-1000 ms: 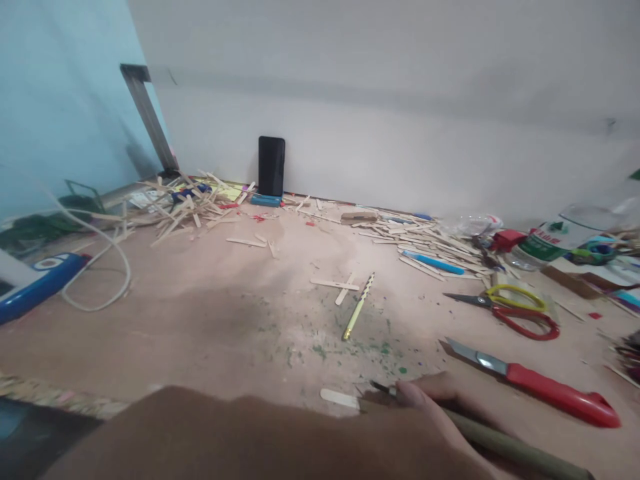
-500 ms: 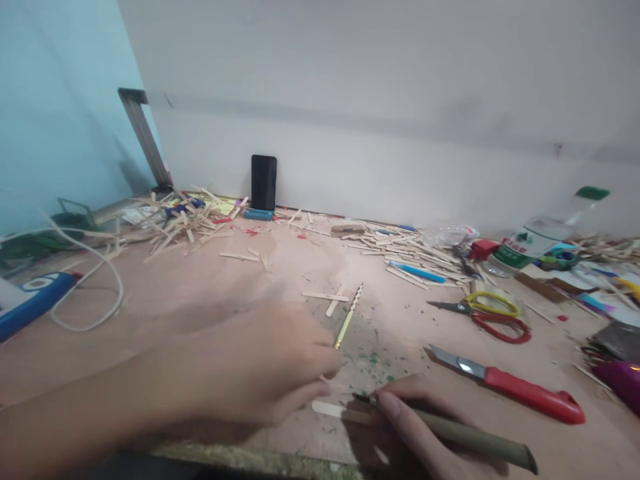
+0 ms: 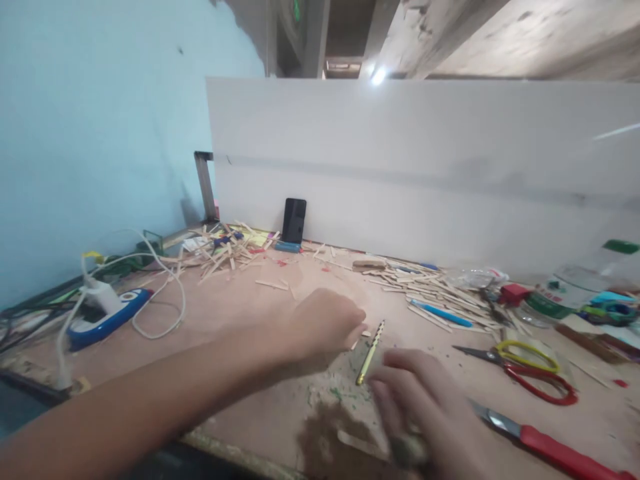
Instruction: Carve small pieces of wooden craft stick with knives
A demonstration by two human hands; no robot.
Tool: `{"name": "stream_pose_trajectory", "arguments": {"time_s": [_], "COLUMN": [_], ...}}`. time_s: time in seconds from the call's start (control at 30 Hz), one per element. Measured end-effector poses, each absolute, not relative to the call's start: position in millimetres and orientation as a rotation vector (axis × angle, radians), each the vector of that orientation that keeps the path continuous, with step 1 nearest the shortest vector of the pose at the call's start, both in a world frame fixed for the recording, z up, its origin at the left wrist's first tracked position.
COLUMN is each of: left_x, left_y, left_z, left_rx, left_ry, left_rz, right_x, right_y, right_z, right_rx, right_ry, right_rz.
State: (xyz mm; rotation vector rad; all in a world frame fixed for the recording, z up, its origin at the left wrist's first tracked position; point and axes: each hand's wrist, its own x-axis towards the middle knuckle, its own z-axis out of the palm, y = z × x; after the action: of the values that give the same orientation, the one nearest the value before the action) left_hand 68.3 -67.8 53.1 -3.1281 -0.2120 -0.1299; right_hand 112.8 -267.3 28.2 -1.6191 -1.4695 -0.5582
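Observation:
My left hand (image 3: 330, 320) reaches over the middle of the tabletop, its fingers curled together over crossed wooden craft sticks (image 3: 354, 345). Only stick ends peek out, so I cannot tell whether they are gripped. Blurred by motion, my right hand (image 3: 425, 400) is closed round an olive-handled tool (image 3: 410, 450); its tip is hidden. Between the hands lies a yellow patterned pencil-like stick (image 3: 371, 353). Near the table's front edge, a single craft stick (image 3: 360, 442) lies partly in shadow beside my right hand.
At right lie a red-handled knife (image 3: 555, 447) and red-and-yellow scissors (image 3: 530, 367). Behind are a blue pen (image 3: 440, 313), loose craft sticks (image 3: 435, 290), and a tilted plastic bottle (image 3: 565, 287). A phone (image 3: 294, 221) leans at the back; a corded power strip (image 3: 110, 327) sits left.
The view has tilted up and turned left. My left hand has moved away from the front craft stick to the crossed sticks. My right hand has lifted off that front stick with the tool.

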Motion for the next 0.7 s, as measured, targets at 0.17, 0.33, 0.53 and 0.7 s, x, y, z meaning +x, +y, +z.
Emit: {"name": "stream_pose_trajectory", "arguments": {"time_s": [0.17, 0.33, 0.53, 0.7], "left_x": [136, 160, 158, 161], "left_y": [-57, -52, -55, -61], "left_z": [67, 64, 64, 69], "left_rx": [-3.090, -3.119, -3.196, -3.285], "left_ry": [-0.422, -0.563, -0.684, -0.783], "left_rz": [-0.173, -0.195, -0.216, -0.240], "right_x": [36, -3, 51, 44], "right_y": [-191, -170, -173, -189], "right_z": [54, 51, 44, 38], "right_rx": [-1.551, -1.602, -1.705, -1.356], "right_ry": [-1.742, -1.861, -1.660, -1.626], "right_rz": [-0.606, -0.427, -0.351, -0.234]}}
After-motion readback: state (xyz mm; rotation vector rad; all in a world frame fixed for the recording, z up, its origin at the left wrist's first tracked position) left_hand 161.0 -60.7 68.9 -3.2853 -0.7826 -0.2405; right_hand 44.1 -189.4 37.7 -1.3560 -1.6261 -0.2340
